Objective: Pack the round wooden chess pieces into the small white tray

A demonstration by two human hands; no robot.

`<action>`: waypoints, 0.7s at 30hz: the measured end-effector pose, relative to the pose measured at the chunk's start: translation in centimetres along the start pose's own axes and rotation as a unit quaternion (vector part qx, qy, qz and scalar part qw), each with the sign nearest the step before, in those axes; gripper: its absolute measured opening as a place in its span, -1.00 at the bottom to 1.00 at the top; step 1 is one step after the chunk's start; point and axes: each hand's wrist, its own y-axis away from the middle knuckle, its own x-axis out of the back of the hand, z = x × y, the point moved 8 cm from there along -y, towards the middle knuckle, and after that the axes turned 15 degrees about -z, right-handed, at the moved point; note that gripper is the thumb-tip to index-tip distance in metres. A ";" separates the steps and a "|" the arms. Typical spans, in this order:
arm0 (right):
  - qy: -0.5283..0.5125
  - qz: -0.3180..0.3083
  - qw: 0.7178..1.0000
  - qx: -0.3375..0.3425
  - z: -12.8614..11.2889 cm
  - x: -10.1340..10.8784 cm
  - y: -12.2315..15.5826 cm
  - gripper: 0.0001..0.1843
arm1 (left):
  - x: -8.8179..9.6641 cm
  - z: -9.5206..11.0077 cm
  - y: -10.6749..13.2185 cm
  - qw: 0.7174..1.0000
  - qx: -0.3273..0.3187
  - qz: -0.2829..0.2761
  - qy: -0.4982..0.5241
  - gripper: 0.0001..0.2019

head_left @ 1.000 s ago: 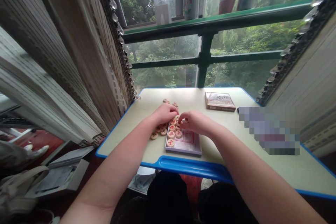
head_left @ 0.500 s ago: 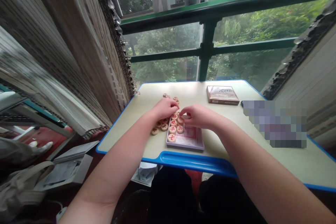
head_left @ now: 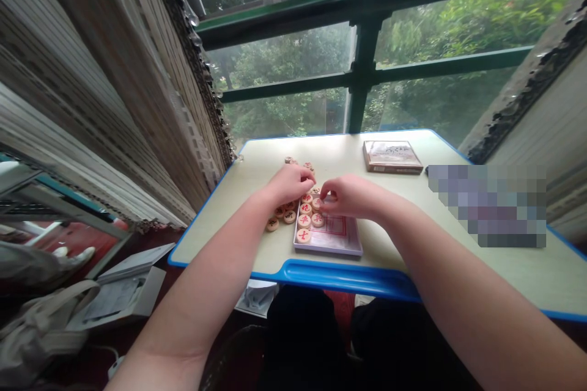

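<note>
A shallow tray (head_left: 328, 250) lies on the table with red-marked wooden Chinese chess pieces (head_left: 303, 236) set in rows along its left side. My right hand (head_left: 346, 195) is over the tray, thumb and fingers closed at the edge of a red piece (head_left: 317, 203) in the second row. My left hand (head_left: 291, 184) hovers at the tray's far left corner, its fingers bent together; what they hold, if anything, is hidden. Loose dark-marked pieces (head_left: 289, 217) lie left of the tray, partly under my left wrist. More pieces (head_left: 309, 166) lie beyond that hand.
The blue-edged table (head_left: 229, 238) stands against a green-framed window. At its back right lies a flat box (head_left: 393, 157), with a blurred-out object (head_left: 490, 204) farther right. A blue trough (head_left: 343, 276) runs along the front edge. Curtains (head_left: 114, 73) hang on both sides; an open white box (head_left: 132, 293) is below left.
The view has tilted slightly down. Both hands stay by the tray's far left part; the right fingers have shifted a little at the second row.
</note>
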 end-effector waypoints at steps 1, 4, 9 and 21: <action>0.000 0.002 1.000 0.003 0.0 0.0 0.0 -0.69 | 0.0 0.0 0.0 1.000 0.001 0.000 -0.001 -0.74; 0.003 0.005 1.000 0.013 -0.1 0.0 0.1 -0.66 | 0.0 0.0 0.0 1.000 0.002 -0.002 -0.004 -0.74; 0.015 0.001 1.000 0.018 -0.3 -0.2 0.0 -0.67 | 0.1 0.0 -0.1 1.000 0.001 0.000 -0.011 -0.74; 0.027 0.010 1.000 0.009 -0.2 -0.3 -0.2 -0.67 | 0.0 0.1 0.0 1.000 -0.007 -0.001 -0.016 -0.75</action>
